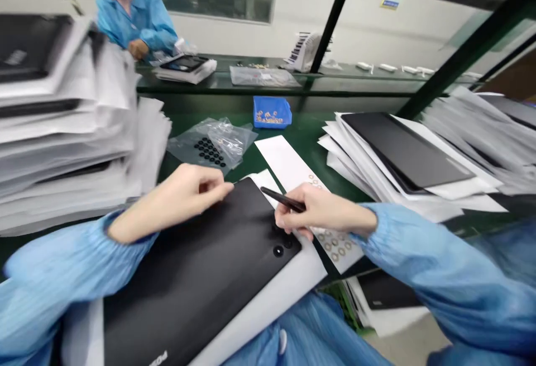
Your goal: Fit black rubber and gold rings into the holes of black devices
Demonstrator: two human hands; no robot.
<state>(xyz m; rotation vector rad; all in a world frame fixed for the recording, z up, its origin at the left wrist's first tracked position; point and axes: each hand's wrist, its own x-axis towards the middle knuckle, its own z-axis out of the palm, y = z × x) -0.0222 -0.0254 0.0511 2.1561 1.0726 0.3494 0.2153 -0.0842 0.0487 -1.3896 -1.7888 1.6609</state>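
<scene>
left hand (176, 204) forward, fingers (213, 186) loosely curled; right hand (320, 213) low, apparently in a pinch grip

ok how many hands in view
3: the left hand on the black panel, right hand holding tweezers, a co-worker's hand across the bench; their other hand may be hidden.

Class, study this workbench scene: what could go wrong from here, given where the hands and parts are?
The black tweezers in the right hand are close to the matte black panel, so a slip might scratch it. The bare left hand rests on that panel and could leave finger marks. The loose stack of white-sleeved panels looks uneven and might slide across the green bench.
</scene>
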